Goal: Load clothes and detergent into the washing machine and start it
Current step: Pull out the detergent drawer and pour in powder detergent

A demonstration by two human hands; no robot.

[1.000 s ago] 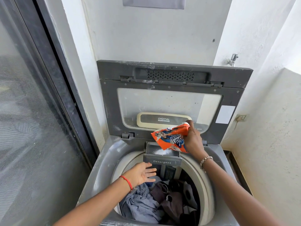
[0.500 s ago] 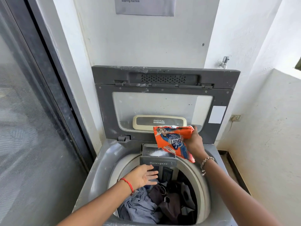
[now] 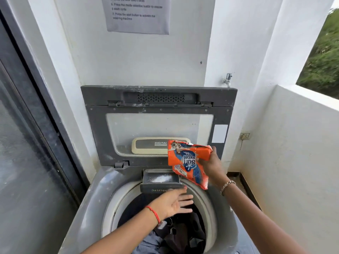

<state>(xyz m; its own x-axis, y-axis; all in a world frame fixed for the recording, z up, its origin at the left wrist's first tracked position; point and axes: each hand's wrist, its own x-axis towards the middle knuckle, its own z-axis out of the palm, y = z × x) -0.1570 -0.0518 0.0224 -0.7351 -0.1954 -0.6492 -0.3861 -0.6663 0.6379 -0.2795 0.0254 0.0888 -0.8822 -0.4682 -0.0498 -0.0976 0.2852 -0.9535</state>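
The orange detergent packet (image 3: 189, 162) is up in the air above the right end of the detergent drawer (image 3: 146, 178), its print upside down and its lower corner hanging over the right side of the drum's pale ring (image 3: 211, 204). The right hand (image 3: 212, 165) grips it by the right edge, fingers curled round behind and thumb at the upper corner, so nearly the whole packet juts out to the left of the grip, in front of the lid's label panel (image 3: 146, 145). A chain bracelet (image 3: 227, 185) sits on that wrist.

The drawer is pulled out over the back of the drum, and a drift of white powder (image 3: 161, 178) lies in it. Just below its front the left hand (image 3: 172, 202) is spread flat over the opening, fingers straight and holding nothing; the thumb tip is right at the drawer's front corner, though whether it touches I cannot tell. A red thread (image 3: 153, 213) circles that wrist. Dark and grey-blue clothes (image 3: 179, 233) lie heaped in the drum beneath.

The grey washing machine (image 3: 88, 208) has its lid (image 3: 95, 134) stood upright against the white wall. Above hangs a printed notice (image 3: 137, 15); a tap (image 3: 228, 78) is to the right, a wall socket (image 3: 245, 136) lower down, and a dark-framed glass door (image 3: 27, 162) on the left
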